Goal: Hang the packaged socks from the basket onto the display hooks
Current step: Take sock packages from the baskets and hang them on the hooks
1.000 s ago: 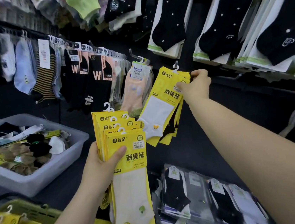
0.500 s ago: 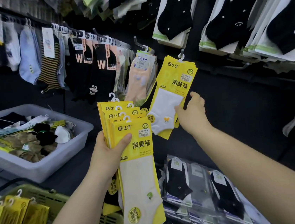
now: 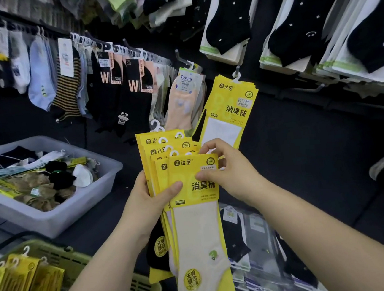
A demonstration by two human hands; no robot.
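The left hand (image 3: 144,199) has its fingers (image 3: 174,186) wrapped round the stack of yellow sock packs (image 3: 160,149), just below the display hook (image 3: 237,69). The right hand (image 3: 233,171) pinches the front pack (image 3: 199,228). Pulled fast, the white hangers (image 3: 163,140) could snag, and other packs might fall.

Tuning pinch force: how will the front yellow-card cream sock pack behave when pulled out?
Probably light: the left hand holds the stack of yellow sock packs in one grip. The front yellow-card cream sock pack looks stiff at its header, likely floppy below. The right hand pinches it; smooth card may slide out.
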